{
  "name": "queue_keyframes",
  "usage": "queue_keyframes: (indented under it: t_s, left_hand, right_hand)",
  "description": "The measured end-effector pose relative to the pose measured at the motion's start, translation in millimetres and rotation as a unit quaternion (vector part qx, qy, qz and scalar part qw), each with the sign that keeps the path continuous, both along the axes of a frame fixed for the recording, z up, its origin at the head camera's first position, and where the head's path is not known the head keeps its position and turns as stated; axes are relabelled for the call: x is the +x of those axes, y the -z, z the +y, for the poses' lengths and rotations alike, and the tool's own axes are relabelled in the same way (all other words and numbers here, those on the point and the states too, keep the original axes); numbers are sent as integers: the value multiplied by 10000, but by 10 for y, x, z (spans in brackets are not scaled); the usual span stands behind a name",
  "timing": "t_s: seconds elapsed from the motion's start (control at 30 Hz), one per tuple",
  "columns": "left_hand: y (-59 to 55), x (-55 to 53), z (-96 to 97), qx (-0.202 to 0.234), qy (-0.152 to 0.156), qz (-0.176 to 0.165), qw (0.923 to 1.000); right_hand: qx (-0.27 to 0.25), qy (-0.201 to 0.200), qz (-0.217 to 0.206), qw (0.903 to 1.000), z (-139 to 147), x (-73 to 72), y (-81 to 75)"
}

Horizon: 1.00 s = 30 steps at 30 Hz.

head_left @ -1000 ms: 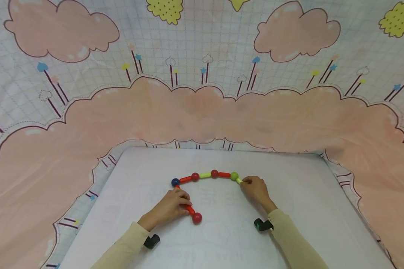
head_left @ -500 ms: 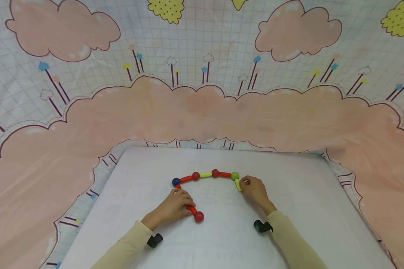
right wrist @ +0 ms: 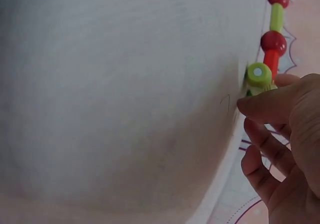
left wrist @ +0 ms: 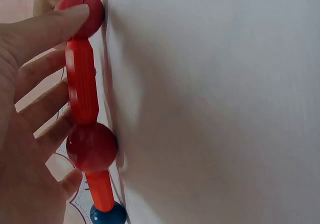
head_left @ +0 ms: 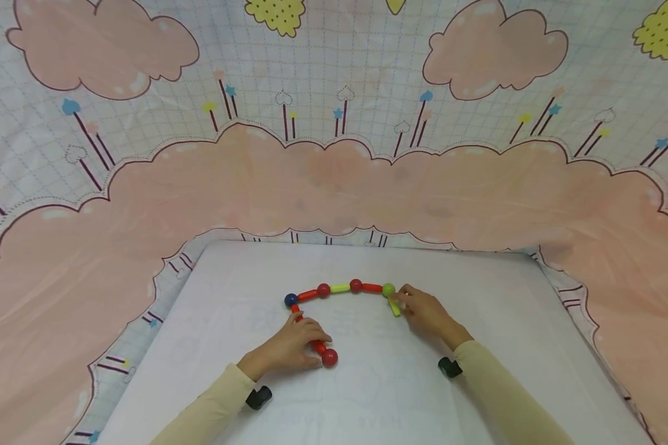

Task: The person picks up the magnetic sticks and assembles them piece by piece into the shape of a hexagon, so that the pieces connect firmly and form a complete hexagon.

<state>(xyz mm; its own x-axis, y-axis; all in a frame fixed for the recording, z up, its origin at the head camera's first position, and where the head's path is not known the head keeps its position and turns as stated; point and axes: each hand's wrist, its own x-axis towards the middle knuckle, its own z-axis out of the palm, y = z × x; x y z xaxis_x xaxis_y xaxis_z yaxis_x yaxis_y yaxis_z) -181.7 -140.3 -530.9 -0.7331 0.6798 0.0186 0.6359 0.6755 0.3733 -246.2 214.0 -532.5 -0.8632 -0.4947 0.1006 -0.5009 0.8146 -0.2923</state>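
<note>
A chain of toy magnetic sticks and balls lies bent on the white tabletop (head_left: 367, 383). Its near end is a red ball (head_left: 330, 358), with my left hand (head_left: 284, 349) around it, thumb on the ball and fingers behind. The left wrist view shows a red stick (left wrist: 81, 82), then another red ball (left wrist: 92, 147), which the hand covers in the head view. A blue ball (head_left: 291, 300) marks the left corner. At the chain's right end is a green ball (head_left: 388, 289); my right hand (head_left: 425, 309) pinches the yellow-green stick (head_left: 395, 310) extending from it toward me.
Red and yellow-green sticks with red balls (head_left: 356, 285) form the far stretch of the chain. A black wrist camera (head_left: 258, 397) hangs under the left sleeve, another wrist camera (head_left: 449, 368) under the right. A cloud-printed cloth (head_left: 334, 185) rises behind the table.
The yellow-green stick has swung round to point more toward me. My right fingers, beside it half a second ago, now touch it closer to the green ball. My left hand has shifted slightly right.
</note>
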Motion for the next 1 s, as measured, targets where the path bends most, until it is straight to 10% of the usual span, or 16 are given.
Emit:
queue_keyframes:
  t_s: [0.6,1.0]
  left_hand:
    - [43,69,146,151,-28,-50,9999]
    - [21,66,270,437,-357,161,9983]
  right_hand:
    - [619,-1054,1039,9870,-86,-3,-22]
    - [511,-1014,1208,9862,-240,73,-38]
